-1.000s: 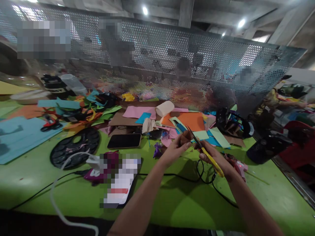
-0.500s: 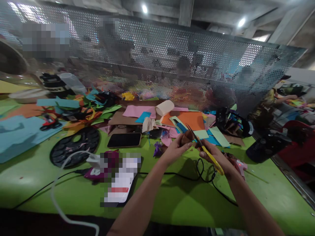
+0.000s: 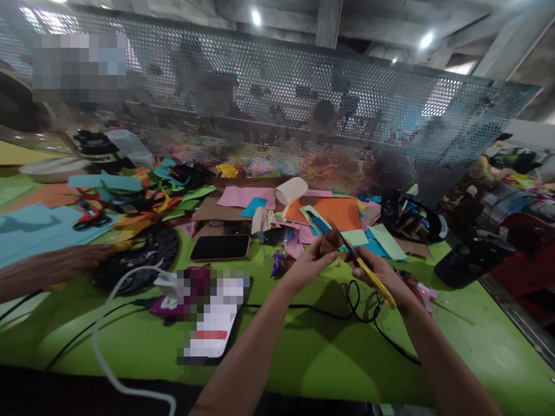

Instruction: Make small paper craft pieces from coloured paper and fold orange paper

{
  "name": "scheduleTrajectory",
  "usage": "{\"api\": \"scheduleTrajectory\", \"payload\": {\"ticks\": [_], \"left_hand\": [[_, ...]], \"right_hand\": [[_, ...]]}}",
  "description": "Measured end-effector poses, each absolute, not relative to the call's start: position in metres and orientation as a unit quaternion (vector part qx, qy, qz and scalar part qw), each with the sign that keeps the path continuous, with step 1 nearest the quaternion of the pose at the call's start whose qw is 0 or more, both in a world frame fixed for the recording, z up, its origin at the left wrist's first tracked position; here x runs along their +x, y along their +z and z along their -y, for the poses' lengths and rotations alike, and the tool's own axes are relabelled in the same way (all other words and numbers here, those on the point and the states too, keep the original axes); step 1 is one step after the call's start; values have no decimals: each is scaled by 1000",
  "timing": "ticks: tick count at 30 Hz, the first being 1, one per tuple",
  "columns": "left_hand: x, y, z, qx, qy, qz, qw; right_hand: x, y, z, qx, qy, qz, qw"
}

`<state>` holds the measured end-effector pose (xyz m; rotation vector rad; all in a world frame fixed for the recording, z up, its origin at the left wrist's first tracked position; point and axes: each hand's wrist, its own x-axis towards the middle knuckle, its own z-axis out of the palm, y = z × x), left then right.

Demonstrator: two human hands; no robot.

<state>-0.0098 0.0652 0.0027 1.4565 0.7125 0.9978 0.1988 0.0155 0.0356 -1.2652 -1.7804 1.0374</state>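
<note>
Over the green table my left hand [image 3: 315, 260] pinches a small brown piece of paper [image 3: 331, 243], curled at its edge. In my right hand [image 3: 376, 268] are scissors with yellow handles [image 3: 376, 282]. Their dark blades point up and away from me, close beside the brown paper; whether they touch it I cannot tell. A small purple folded ornament [image 3: 278, 263] lies left of my left hand. Below my right hand, a pink glue gun [image 3: 425, 293] with a small red light rests on the table, near a looped black cord [image 3: 329, 310].
Another person's hand [image 3: 82, 260] reaches in from the left to a black round tray [image 3: 160, 245]. Phones [image 3: 220, 247], a purple power adapter [image 3: 173, 303] and a white cable [image 3: 102, 358] lie left of me. Coloured paper [image 3: 329, 211] is heaped along a perforated metal screen [image 3: 277, 75].
Another person's hand has come in from the left, over the black tray. My hands, the scissors and the brown paper have hardly moved.
</note>
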Motion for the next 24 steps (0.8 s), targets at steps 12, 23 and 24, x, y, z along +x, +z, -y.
{"api": "scheduleTrajectory", "payload": {"ticks": [12,23,24], "left_hand": [[-13,9,-63,593,426,-304,612],[-15,12,-64,568,440,-312,622],[-15,11,-64,568,442,-313,619]], "right_hand": [[203,32,-19,-495,408,689,338],[212,26,-24,-510,389,689,337],[212,26,-25,-511,389,689,336]]}}
